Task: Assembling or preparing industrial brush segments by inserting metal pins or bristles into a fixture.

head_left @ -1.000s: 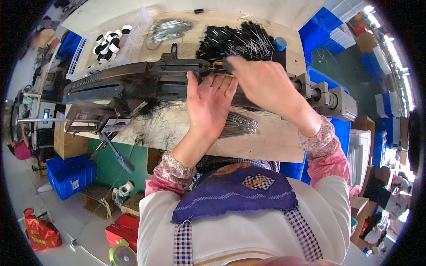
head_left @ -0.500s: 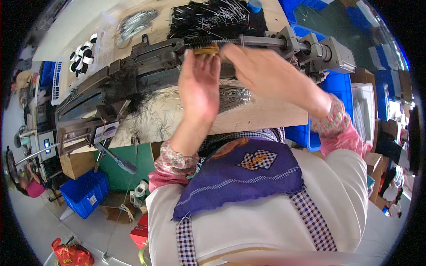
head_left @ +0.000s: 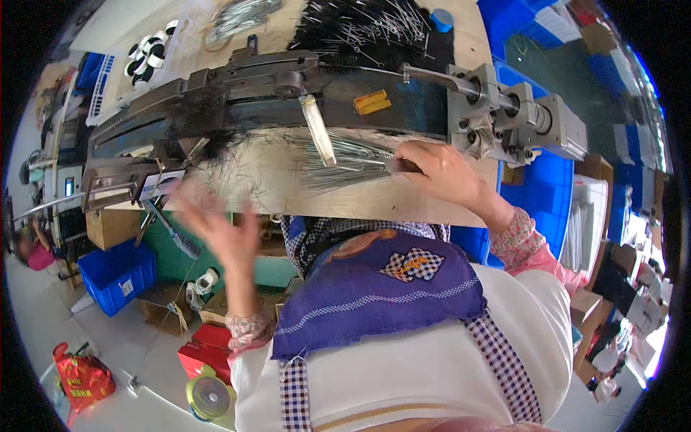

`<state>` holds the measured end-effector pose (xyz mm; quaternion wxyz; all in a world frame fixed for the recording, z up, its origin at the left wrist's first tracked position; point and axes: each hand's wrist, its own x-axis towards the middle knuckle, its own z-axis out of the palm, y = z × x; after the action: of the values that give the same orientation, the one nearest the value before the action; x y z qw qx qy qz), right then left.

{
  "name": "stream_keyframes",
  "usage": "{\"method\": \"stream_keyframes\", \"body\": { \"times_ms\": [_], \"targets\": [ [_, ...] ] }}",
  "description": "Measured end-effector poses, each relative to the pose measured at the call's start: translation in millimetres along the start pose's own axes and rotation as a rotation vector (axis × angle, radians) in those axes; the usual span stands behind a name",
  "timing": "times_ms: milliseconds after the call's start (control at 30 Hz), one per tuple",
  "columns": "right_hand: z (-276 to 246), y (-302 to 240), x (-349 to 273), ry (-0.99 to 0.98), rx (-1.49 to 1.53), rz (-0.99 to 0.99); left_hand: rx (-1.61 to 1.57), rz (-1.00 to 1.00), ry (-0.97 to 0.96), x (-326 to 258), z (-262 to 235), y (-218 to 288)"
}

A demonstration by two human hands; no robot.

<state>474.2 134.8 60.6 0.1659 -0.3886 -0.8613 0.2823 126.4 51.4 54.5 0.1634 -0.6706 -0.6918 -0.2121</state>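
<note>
My right hand (head_left: pixel 440 173) is at the right end of a bundle of thin metal wires (head_left: pixel 345 162) on the wooden bench. Its thumb and fingers pinch a wire there; the fingertips partly hide the grip. Away to the left, my left hand (head_left: pixel 219 227) hangs near the bench's front edge, beside a dark-handled lever (head_left: pixel 180 241). Motion blurs it, but its thumb and fingers are apart and nothing shows in them. A yellow block (head_left: pixel 371 102) lies on the bed of the metal twisting machine (head_left: pixel 288 86). A pale strip (head_left: pixel 317 129) slants down over the wires.
Black bristle material with looped wire pieces (head_left: pixel 374 32) lies behind the machine, near a blue cap (head_left: pixel 442 19). The motor and shaft end (head_left: pixel 536 119) stands at the right. Black-and-white rolls (head_left: pixel 147 54) fill a white basket at the left. Blue bins (head_left: pixel 533 173) flank the bench.
Both hands have left the machine. The left swung down and leftward; the right came down to the wire bundle. The yellow block now lies loose on the bed, and the dark brush is gone from the machine.
</note>
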Motion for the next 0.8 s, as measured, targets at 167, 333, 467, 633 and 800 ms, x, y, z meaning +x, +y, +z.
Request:
{"method": "stream_keyframes", "body": {
  "times_ms": [167, 333, 467, 633, 800],
  "targets": [
    [-11.0, -7.7, 3.9, -0.042, 0.151, -0.029, 0.532, -0.552, 0.005, -81.9, -18.6, -203.7],
    [-18.7, -17.5, 0.2, -0.019, 0.210, 0.096, 0.245, -0.975, -0.175, -53.1, -30.1, -143.4],
    [-36.8, -30.5, -6.4, 0.382, -0.006, 0.254, 0.325, -0.310, 0.082, -24.3, 6.3, -60.5],
    [-89.6, -88.3, 10.3, 0.496, -0.074, -0.116, -1.039, 0.223, -0.003, 59.4, -42.4, 108.0],
    [-106.2, -105.3, 36.3, 0.368, -0.172, -0.316, -1.381, 0.161, -0.536, 65.8, -25.8, 103.3]
  ]
}}
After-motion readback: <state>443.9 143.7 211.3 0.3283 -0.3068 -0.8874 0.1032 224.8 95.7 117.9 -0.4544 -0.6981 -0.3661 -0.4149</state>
